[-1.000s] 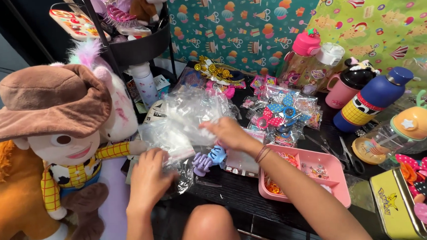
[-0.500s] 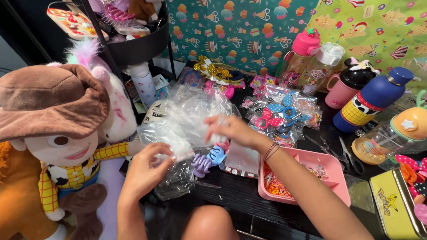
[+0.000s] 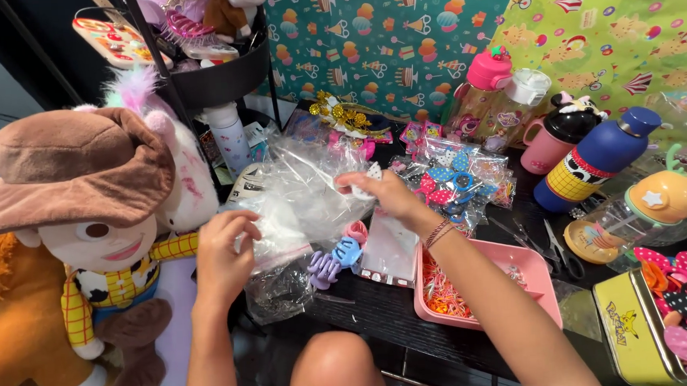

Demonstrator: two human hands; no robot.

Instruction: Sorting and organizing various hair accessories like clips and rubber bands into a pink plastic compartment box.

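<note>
Hands closer together than half a second ago, I note. Left hand [image 3: 224, 248] pinches the edge of the clear plastic bag [image 3: 297, 199], fingers curled shut on it, beside the cowboy doll [image 3: 90, 227]. Right hand [image 3: 386, 193] has risen, gripping a small white clip [image 3: 372, 173] over the bag's mouth, above the pink tray [image 3: 532, 273].

The clear bag [image 3: 297, 195] is thin, crinkled, glossy plastic; the pink tray [image 3: 533, 285] is smooth matt plastic; the cowboy doll [image 3: 82, 227] is soft plush cloth under a suede-like brown hat [image 3: 64, 166]; the worktop [image 3: 380, 315] looks dark and glossy
</note>
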